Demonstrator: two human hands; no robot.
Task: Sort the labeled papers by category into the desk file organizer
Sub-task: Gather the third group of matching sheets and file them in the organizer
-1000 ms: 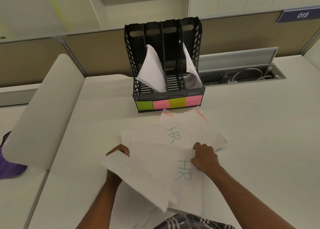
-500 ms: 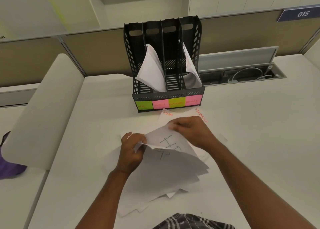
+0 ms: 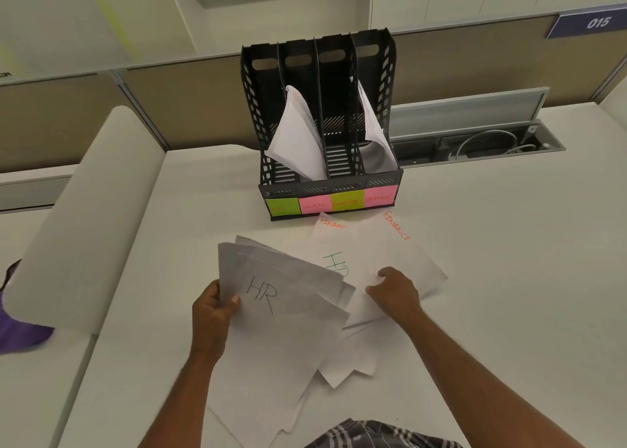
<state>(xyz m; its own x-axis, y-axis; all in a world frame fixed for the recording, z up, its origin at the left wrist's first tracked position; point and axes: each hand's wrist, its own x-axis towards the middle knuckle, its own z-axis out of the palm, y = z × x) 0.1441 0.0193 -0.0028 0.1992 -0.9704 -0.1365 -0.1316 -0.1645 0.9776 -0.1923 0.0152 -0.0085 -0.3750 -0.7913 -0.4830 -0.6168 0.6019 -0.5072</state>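
A black file organizer (image 3: 252, 115) with several slots stands at the back of the desk. Green and pink labels on its front read HR, sports, finance and one more. White sheets (image 3: 298, 132) lean in the second slot and more sheets (image 3: 373, 125) in the fourth. My left hand (image 3: 212, 311) grips a fanned stack of HR papers (image 3: 281, 315), lifted off the desk. My right hand (image 3: 395, 293) presses on loose papers lying flat, among them another HR sheet (image 3: 336, 261) and two finance sheets (image 3: 397, 244).
A pale rounded panel (image 3: 81, 216) lies along the desk's left side, with a purple object (image 3: 17, 332) beyond it. An open cable tray (image 3: 481, 142) with wires runs behind the organizer on the right. A partition wall stands at the back.
My left hand has gathered the HR papers into one raised stack. My right hand let go of the sheet it was lifting and dropped to the right onto the flat papers.
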